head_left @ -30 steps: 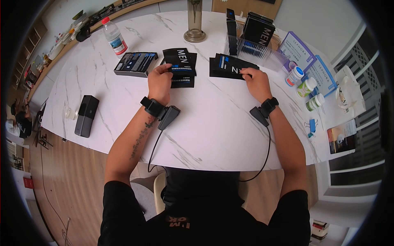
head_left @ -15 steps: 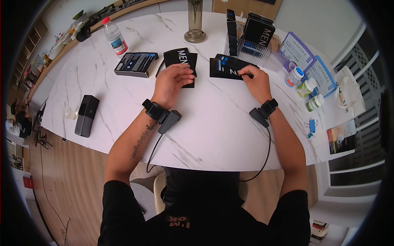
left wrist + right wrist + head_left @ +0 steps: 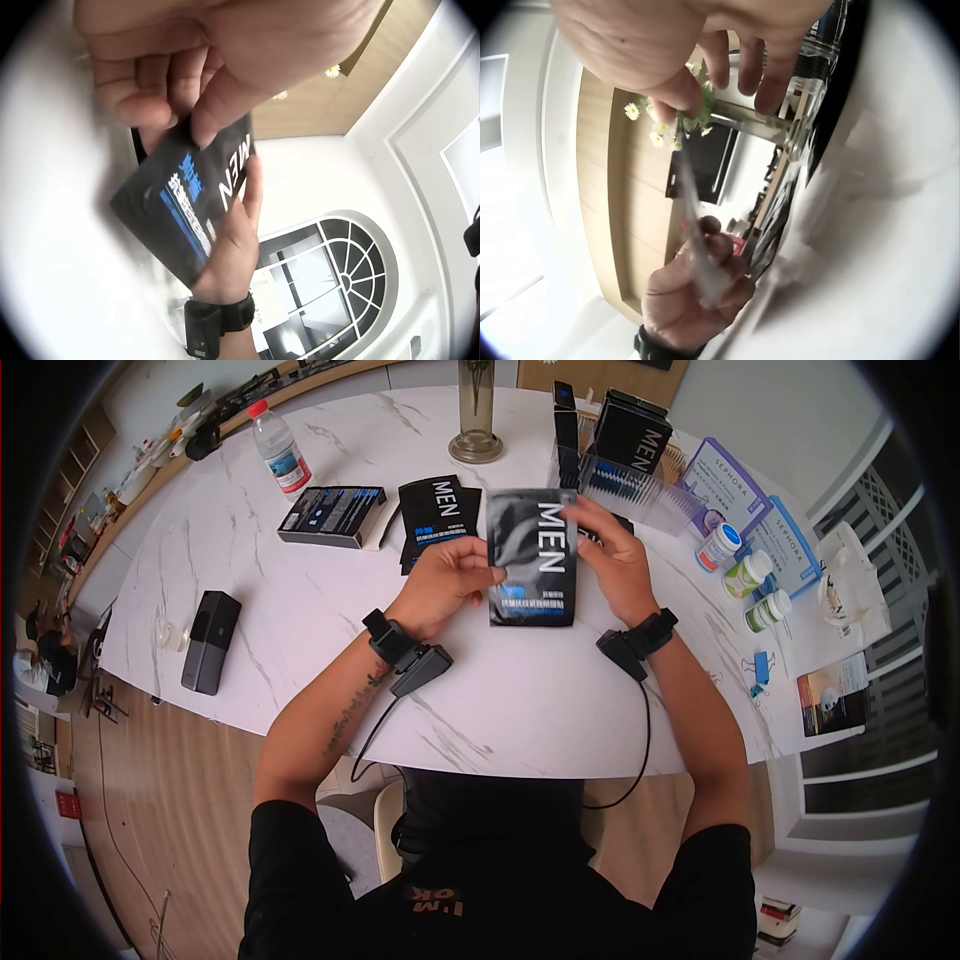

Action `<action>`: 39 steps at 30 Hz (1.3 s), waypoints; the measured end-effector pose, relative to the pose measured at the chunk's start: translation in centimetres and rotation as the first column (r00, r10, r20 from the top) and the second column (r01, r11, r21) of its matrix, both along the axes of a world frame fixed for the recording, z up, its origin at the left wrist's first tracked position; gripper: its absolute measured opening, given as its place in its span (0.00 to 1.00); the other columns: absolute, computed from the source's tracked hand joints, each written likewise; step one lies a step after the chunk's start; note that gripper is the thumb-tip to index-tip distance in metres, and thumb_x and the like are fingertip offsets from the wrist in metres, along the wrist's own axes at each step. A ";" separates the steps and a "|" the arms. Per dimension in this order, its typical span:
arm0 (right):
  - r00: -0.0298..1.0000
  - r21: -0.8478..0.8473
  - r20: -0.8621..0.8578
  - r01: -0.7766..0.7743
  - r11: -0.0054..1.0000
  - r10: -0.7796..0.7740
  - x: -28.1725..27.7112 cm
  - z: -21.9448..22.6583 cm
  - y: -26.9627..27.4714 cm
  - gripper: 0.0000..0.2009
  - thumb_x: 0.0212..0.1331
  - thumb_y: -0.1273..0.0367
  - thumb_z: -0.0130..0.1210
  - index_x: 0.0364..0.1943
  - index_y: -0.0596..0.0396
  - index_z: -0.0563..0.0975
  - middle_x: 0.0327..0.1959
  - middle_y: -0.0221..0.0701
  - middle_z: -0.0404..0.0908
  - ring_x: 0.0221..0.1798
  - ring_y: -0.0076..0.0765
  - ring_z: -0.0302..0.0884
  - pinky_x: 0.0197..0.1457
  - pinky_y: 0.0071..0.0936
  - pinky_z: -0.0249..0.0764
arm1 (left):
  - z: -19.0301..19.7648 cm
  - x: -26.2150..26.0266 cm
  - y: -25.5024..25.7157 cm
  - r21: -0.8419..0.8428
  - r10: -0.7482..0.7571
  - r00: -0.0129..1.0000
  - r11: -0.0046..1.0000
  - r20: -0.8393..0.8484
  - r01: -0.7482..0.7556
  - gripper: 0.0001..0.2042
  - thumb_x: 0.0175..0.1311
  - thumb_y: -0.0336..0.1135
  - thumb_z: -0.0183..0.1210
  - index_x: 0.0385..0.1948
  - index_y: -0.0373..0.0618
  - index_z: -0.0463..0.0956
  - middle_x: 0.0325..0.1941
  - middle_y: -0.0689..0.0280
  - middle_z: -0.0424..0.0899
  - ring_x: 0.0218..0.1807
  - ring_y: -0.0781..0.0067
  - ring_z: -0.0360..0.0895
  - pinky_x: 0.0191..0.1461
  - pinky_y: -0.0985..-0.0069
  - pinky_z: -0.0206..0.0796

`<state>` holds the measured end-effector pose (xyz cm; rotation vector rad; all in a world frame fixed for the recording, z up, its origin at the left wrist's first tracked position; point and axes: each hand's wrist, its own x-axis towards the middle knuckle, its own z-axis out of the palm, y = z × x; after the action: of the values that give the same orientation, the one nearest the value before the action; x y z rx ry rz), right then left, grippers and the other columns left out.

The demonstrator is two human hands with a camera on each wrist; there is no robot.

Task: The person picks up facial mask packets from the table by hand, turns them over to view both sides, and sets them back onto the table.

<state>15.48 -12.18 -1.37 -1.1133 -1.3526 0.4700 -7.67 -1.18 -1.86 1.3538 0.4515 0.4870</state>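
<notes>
A black flat sachet (image 3: pixel 530 585) printed "MEN" stands raised between both hands in the head view, its printed face towards me. My left hand (image 3: pixel 445 585) pinches its left edge, thumb over the front, as the left wrist view (image 3: pixel 176 202) also shows. On the opposite edge, my right hand (image 3: pixel 620 570) grips it near the upper corner. Edge-on, the sachet appears as a thin blurred strip in the right wrist view. Behind the left hand lies a small pile of like sachets (image 3: pixel 440 510). More black sachets (image 3: pixel 596 539) are mostly hidden behind the right hand.
An open black box (image 3: pixel 330 515) lies at left, below a water bottle (image 3: pixel 280 450). A glass vase (image 3: pixel 474 420) stands at the back. At right are a clear organizer (image 3: pixel 655 505), supplement bottles (image 3: pixel 743 572) and Sephora cards (image 3: pixel 722 485). A dark grey device (image 3: pixel 211 643) lies far left.
The left hand has moved right, away from the left pile. The right hand has lifted a sachet from the right pile towards me, and both hands now hold it.
</notes>
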 end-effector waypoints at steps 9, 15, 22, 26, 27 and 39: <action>0.971 -0.455 -0.186 -0.219 0.863 0.148 -2.6 0.0 -0.6 0.12 0.59 0.69 0.61 0.45 0.58 0.77 0.31 0.25 0.83 0.26 0.10 0.67 0.27 0.14 0.63 | 0.5 0.4 -0.4 0.004 0.247 0.963 0.968 0.108 -0.249 0.05 0.63 0.28 0.61 0.39 0.46 0.78 0.29 0.75 0.81 0.29 0.87 0.73 0.32 0.85 0.63; 0.982 -0.472 -0.181 -0.129 0.872 0.047 -2.3 -1.2 -0.2 0.08 0.58 0.68 0.62 0.29 0.57 0.78 0.23 0.22 0.78 0.20 0.12 0.66 0.23 0.14 0.61 | 0.3 0.5 -0.6 0.058 0.121 0.993 0.991 -0.001 -0.120 0.03 0.61 0.26 0.61 0.35 0.44 0.78 0.30 0.76 0.80 0.28 0.89 0.70 0.34 0.86 0.61; 0.981 -0.463 -0.188 -0.124 0.878 0.040 -2.3 -1.1 -0.2 0.09 0.59 0.67 0.63 0.28 0.56 0.77 0.20 0.21 0.74 0.19 0.14 0.66 0.22 0.15 0.64 | -0.3 0.5 -0.5 0.104 0.105 0.994 0.989 -0.032 -0.102 0.01 0.62 0.27 0.60 0.33 0.43 0.78 0.29 0.76 0.78 0.29 0.88 0.68 0.34 0.85 0.60; 0.980 -0.458 -0.194 -0.137 0.878 0.052 -1.8 -2.0 0.3 0.08 0.60 0.67 0.61 0.29 0.56 0.76 0.22 0.22 0.76 0.20 0.15 0.67 0.23 0.16 0.65 | -0.6 0.3 -0.2 0.117 0.075 0.997 0.991 -0.031 -0.071 0.06 0.65 0.29 0.57 0.40 0.45 0.80 0.35 0.77 0.81 0.32 0.89 0.70 0.36 0.86 0.62; 0.979 -0.454 -0.196 -0.145 0.879 0.060 -1.8 -2.1 0.3 0.08 0.60 0.68 0.61 0.30 0.56 0.76 0.24 0.23 0.76 0.20 0.15 0.67 0.23 0.16 0.66 | -0.6 0.3 -0.1 0.117 0.075 0.997 0.991 -0.032 -0.071 0.06 0.65 0.29 0.57 0.40 0.45 0.80 0.35 0.77 0.81 0.32 0.89 0.70 0.36 0.86 0.62; 0.969 -0.440 -0.214 -0.208 0.874 0.123 -2.3 -0.8 -0.4 0.04 0.61 0.71 0.58 0.35 0.57 0.76 0.29 0.26 0.81 0.23 0.14 0.68 0.25 0.13 0.63 | -0.7 0.3 -0.1 0.126 0.128 0.989 0.985 -0.072 -0.119 0.06 0.64 0.28 0.59 0.41 0.45 0.79 0.33 0.77 0.80 0.27 0.91 0.68 0.28 0.88 0.59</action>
<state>13.18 -12.57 -2.13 -1.3038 -1.2110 1.0373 -7.34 -1.29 -2.60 1.4724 0.5819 0.5717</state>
